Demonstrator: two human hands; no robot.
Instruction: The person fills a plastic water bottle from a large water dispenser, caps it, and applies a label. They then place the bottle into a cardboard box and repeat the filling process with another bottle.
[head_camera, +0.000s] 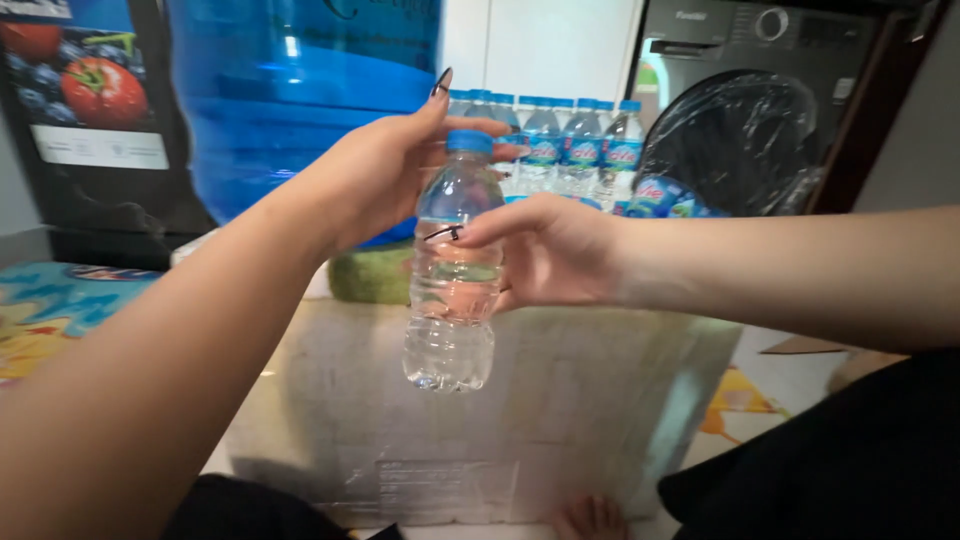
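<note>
Small clear water bottle (452, 290) held upright in mid-air, centre of scene, above wrapped white box (480, 420); right hand (545, 250) clamped round bottle's middle; left hand (385, 175) closed on blue cap (469, 141), fingers pinching it; to twist well: keep body steady, grip firm but not squeezing, bottle upright; row of bottles (560, 145) far behind.

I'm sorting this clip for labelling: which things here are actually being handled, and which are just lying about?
Being handled:
small water bottle, clear, held up by the right hand
its blue cap, under the left hand

Just lying about:
row of small bottles
big blue water jug
cardboard box
washing machine
</note>
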